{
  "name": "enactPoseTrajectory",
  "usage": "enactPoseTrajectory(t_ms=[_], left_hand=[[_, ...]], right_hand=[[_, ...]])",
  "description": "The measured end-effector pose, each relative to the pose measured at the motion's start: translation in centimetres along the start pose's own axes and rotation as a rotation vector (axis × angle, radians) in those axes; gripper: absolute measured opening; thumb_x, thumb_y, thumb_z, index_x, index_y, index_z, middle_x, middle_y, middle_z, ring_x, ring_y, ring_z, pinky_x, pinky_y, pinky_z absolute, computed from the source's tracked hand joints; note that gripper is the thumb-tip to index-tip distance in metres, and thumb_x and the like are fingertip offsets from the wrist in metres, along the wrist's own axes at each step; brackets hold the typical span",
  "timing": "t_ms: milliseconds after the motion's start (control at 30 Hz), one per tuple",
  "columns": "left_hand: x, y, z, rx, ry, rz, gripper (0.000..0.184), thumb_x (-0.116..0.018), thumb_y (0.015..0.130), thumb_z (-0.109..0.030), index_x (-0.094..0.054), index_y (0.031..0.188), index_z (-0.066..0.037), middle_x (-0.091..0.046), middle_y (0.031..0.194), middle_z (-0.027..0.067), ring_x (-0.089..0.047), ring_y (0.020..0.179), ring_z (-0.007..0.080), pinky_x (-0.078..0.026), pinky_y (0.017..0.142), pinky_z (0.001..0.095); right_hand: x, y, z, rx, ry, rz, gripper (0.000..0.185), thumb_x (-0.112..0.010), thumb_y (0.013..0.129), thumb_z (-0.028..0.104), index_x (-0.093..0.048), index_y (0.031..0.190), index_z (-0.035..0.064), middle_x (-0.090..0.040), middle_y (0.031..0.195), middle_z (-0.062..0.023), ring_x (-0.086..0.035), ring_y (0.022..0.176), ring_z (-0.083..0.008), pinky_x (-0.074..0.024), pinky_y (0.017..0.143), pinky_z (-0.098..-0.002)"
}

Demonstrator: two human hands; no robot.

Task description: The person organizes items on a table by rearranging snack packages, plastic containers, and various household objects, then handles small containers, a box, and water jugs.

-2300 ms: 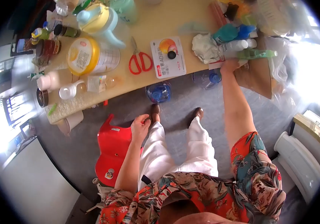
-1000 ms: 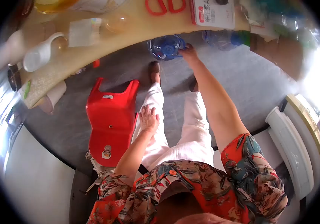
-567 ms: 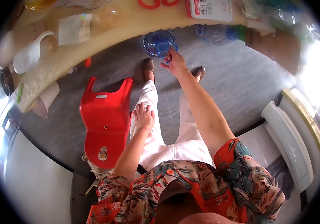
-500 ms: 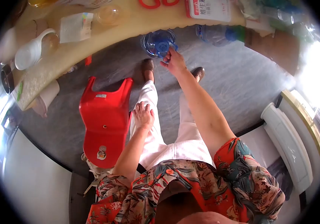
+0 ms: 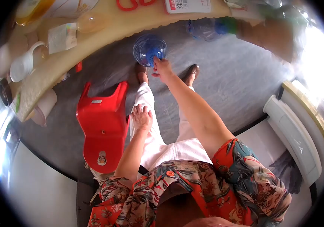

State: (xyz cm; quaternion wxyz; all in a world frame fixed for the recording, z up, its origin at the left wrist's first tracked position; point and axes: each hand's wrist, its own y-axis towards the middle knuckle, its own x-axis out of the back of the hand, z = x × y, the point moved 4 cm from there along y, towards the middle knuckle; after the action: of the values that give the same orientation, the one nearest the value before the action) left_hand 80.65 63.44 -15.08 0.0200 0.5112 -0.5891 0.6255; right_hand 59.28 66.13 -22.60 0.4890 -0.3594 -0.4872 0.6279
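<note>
In the head view, a clear blue water jug (image 5: pixel 143 44) is on or just above the floor near my left shoe, its blue neck end turned toward me. My right hand (image 5: pixel 163 69) reaches down at arm's length with its fingers closed on that neck. Exactly how the fingers wrap it is partly hidden by the hand itself. Lying flat on my left knee, over the white trousers (image 5: pixel 143 97), my left hand (image 5: pixel 142 118) has its fingers stretched out and holds nothing.
A red plastic stool (image 5: pixel 104 125) stands left of my leg. Beyond the jug, the table edge (image 5: pixel 105 36) curves across, bearing cups, a white box and red-handled scissors. Another clear bottle (image 5: pixel 204 29) lies near a cardboard box (image 5: pixel 268 38). White furniture (image 5: pixel 294 132) is at right.
The jug and my right hand have shifted left and slightly nearer, and the jug's neck leans more toward me. My left hand stays on the knee. The whole view has shifted slightly.
</note>
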Motion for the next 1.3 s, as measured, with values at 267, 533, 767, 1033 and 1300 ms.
enactPoseTrajectory(t_ms=[267,533,767,1033,1300], left_hand=[[1.3,1.5,-0.3,-0.01,0.056,-0.001,0.028,-0.054,0.08,-0.029,-0.057,0.101,-0.01,-0.046,0.118,0.0098,-0.039,0.113,0.028,-0.037,0.087,0.0445],[3.1,5.7,0.0,-0.167,0.129,-0.075,0.029,-0.057,0.078,-0.021,-0.054,0.104,-0.008,-0.045,0.121,0.0101,-0.038,0.116,0.0305,-0.035,0.09,0.0489],[4.2,15.3,-10.2,-0.348,-0.137,-0.236,0.05,-0.058,0.073,-0.019,-0.045,0.119,-0.004,-0.049,0.12,0.0142,-0.045,0.11,0.0326,-0.038,0.091,0.0424],[-1.3,22.1,-8.3,-0.045,-0.373,0.184,0.042,-0.056,0.073,-0.036,-0.059,0.095,0.0,-0.062,0.092,0.0209,-0.058,0.091,0.0354,-0.045,0.078,0.0394],[9.0,19.7,-8.0,-0.249,0.169,0.17,0.043,-0.057,0.075,-0.042,-0.064,0.078,0.0,-0.062,0.081,0.0209,-0.06,0.079,0.0356,-0.046,0.07,0.0404]], right_hand=[[1.6,-0.5,-0.1,0.162,-0.224,-0.017,0.016,-0.056,0.079,0.023,-0.055,0.089,0.0102,-0.057,0.073,-0.0021,-0.055,0.063,-0.0166,-0.0448,0.055,-0.0347],[12.1,-5.2,-8.5,0.487,-1.078,0.059,0.022,-0.052,0.076,0.023,-0.058,0.09,0.0069,-0.058,0.097,-0.0177,-0.056,0.088,-0.0348,-0.0455,0.071,-0.0395],[21.8,-17.0,-18.9,0.263,-1.356,-0.144,0.024,-0.058,0.072,0.021,-0.06,0.095,0.016,-0.056,0.107,0.0019,-0.034,0.122,-0.0189,-0.0304,0.087,-0.0507],[27.0,-17.3,-20.6,0.24,-1.112,-0.103,0.018,-0.06,0.07,0.016,-0.061,0.088,0.0153,-0.057,0.108,0.0064,-0.034,0.122,-0.025,-0.036,0.087,-0.0446],[23.9,-17.0,-24.2,0.222,-0.972,-0.248,0.014,-0.058,0.073,0.023,-0.063,0.084,0.0167,-0.058,0.103,0.0061,-0.034,0.121,-0.0233,-0.0358,0.083,-0.0449]])
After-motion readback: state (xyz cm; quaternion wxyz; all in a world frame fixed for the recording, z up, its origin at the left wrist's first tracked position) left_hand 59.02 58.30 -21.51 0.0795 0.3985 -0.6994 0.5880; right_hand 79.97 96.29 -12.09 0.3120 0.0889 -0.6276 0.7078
